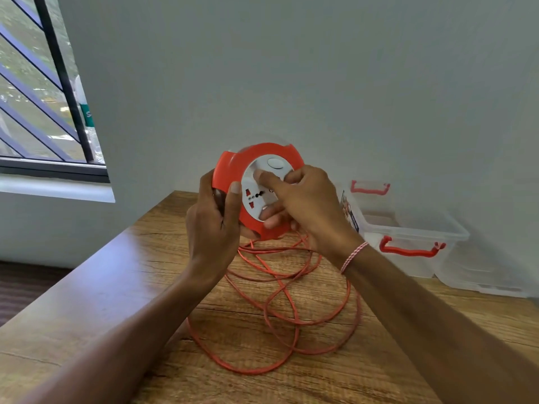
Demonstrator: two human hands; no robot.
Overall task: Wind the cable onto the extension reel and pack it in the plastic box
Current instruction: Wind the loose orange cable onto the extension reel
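Note:
I hold a round orange extension reel (233, 167) with a white socket face upright above the table. My left hand (214, 223) grips its left rim, thumb on the front. My right hand (303, 202) is closed on the white centre part, fingers pressed on the face. An orange cable (287, 313) hangs from under the reel and lies in loose loops on the wooden table (122, 287). A clear plastic box (408, 228) with red handles stands open at the right by the wall.
The white wall is close behind the reel. A barred window (38, 91) is at the left. The table's left edge drops to a dark floor (26, 284). The box's lid (490, 275) seems to lie beside it at the right.

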